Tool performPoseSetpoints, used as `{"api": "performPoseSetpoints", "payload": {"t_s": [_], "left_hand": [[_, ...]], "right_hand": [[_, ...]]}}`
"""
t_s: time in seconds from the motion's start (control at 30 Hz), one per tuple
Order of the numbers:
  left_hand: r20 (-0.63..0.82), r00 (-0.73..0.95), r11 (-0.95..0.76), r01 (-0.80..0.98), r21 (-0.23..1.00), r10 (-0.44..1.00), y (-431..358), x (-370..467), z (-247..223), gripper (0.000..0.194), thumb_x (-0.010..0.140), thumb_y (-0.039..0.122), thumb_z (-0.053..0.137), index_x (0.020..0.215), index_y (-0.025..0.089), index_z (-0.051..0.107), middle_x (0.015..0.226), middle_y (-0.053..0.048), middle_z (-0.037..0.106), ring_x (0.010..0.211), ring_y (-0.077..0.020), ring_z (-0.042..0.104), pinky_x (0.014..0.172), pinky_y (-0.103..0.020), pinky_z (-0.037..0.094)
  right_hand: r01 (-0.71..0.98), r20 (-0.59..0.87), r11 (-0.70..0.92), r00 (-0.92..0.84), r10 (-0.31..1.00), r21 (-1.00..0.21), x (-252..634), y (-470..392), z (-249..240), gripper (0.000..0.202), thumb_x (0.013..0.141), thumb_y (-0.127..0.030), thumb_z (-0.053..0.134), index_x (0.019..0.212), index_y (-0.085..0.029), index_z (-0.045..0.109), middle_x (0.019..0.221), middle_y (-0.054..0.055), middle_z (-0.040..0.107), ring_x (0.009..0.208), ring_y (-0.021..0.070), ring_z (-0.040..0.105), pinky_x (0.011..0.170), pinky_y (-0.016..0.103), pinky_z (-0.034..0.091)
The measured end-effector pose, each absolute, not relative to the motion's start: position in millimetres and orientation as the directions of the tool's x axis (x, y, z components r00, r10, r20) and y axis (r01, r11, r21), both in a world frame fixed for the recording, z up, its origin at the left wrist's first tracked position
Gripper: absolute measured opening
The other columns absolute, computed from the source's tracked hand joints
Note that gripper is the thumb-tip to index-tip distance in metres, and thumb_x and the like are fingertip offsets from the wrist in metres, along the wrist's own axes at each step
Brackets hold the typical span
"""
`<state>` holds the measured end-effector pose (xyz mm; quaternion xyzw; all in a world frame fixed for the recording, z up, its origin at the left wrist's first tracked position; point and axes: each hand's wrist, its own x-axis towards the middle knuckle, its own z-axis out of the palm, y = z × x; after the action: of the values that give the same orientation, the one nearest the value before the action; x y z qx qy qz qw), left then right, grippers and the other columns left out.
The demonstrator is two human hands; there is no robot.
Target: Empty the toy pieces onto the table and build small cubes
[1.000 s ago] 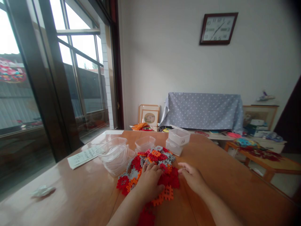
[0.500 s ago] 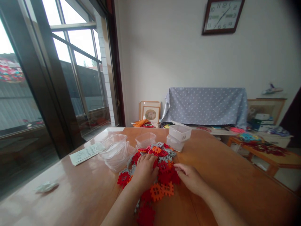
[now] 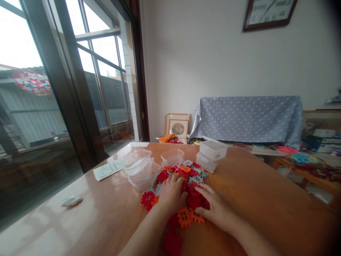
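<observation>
A heap of notched plastic building pieces [image 3: 195,200] in red, orange and grey lies on the wooden table. Resting on the heap's left-middle part is my left hand [image 3: 172,192], palm down with its fingers stretched forward. At the right side, my right hand [image 3: 215,208] touches red pieces, its thumb and fingers apart around them. Just in front of the hands lie orange square pieces [image 3: 184,217] with window-like holes. Nearest to me is a red piece [image 3: 172,242], partly behind my left forearm. Whatever is under my left palm is hidden.
Nested clear plastic tubs [image 3: 140,172] stand left of the heap, another clear tub [image 3: 172,156] behind it. Two stacked white boxes [image 3: 213,149] are at back right. A paper with writing [image 3: 108,170] and a crumpled wrapper [image 3: 71,201] lie left on the table [image 3: 253,185].
My right hand has moved forward and left onto the red pieces, and its fingers have spread. My left hand stays on the heap. The whole view has shifted somewhat.
</observation>
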<state>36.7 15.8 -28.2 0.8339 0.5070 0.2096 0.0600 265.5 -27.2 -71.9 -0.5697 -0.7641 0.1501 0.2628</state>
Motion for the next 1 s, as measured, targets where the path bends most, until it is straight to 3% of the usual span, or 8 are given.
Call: {"api": "performPoseSetpoints", "payload": {"t_s": [0.23,0.43,0.63,0.83,1.0], "left_hand": [[0.299,0.352,-0.439,0.845,0.307,0.887,15.2,35.5,-19.2,0.036,0.084,0.034,0.061,0.119,0.029,0.064,0.123,-0.007,0.061,0.115,-0.0299,0.055,0.093,-0.041,0.043],[0.332,0.341,-0.441,0.847,0.296,0.879,15.8,34.3,-22.2,0.031,0.088,0.029,0.054,0.118,0.029,0.063,0.122,-0.007,0.062,0.114,-0.0288,0.056,0.094,-0.042,0.04],[0.376,0.313,-0.432,0.853,0.291,0.872,17.5,33.9,-20.1,0.034,0.091,0.023,0.049,0.122,0.027,0.061,0.127,-0.008,0.061,0.117,-0.0287,0.054,0.094,-0.041,0.04],[0.402,0.362,-0.493,0.819,0.294,0.841,10.7,41.5,-16.5,0.03,0.092,0.023,0.048,0.118,0.026,0.063,0.116,-0.007,0.065,0.11,-0.027,0.056,0.093,-0.04,0.041],[0.36,0.49,-0.594,0.751,0.289,0.794,-3.3,55.3,-14.9,0.027,0.091,0.03,0.052,0.115,0.028,0.064,0.114,-0.006,0.067,0.111,-0.0269,0.056,0.096,-0.041,0.042]], "right_hand": [[0.736,0.309,0.323,-0.161,0.937,-0.595,266.6,-24.2,-68.0,0.049,0.081,-0.033,0.067,0.129,-0.025,0.067,0.142,0.011,0.057,0.129,0.0291,0.055,0.112,0.044,0.042],[0.635,0.309,0.334,-0.154,0.939,-0.697,266.2,-24.5,-63.4,0.041,0.082,-0.024,0.059,0.121,-0.024,0.068,0.115,0.008,0.071,0.1,0.0237,0.068,0.091,0.037,0.054],[0.64,0.304,0.268,-0.056,0.951,-0.72,286.1,-18.6,-65.0,0.037,0.086,-0.028,0.053,0.12,-0.023,0.069,0.11,0.007,0.074,0.099,0.0233,0.069,0.089,0.035,0.052],[0.718,0.247,0.111,0.086,0.965,-0.687,309.3,-16.4,-60.3,0.036,0.089,-0.036,0.049,0.114,-0.021,0.07,0.093,0.005,0.076,0.083,0.0229,0.069,0.074,0.032,0.048],[0.737,0.217,0.132,0.02,0.976,-0.663,307.8,-19.2,-59.5,0.025,0.088,-0.035,0.049,0.091,-0.023,0.071,0.075,0.0,0.072,0.07,0.0195,0.064,0.063,0.028,0.042]]}}
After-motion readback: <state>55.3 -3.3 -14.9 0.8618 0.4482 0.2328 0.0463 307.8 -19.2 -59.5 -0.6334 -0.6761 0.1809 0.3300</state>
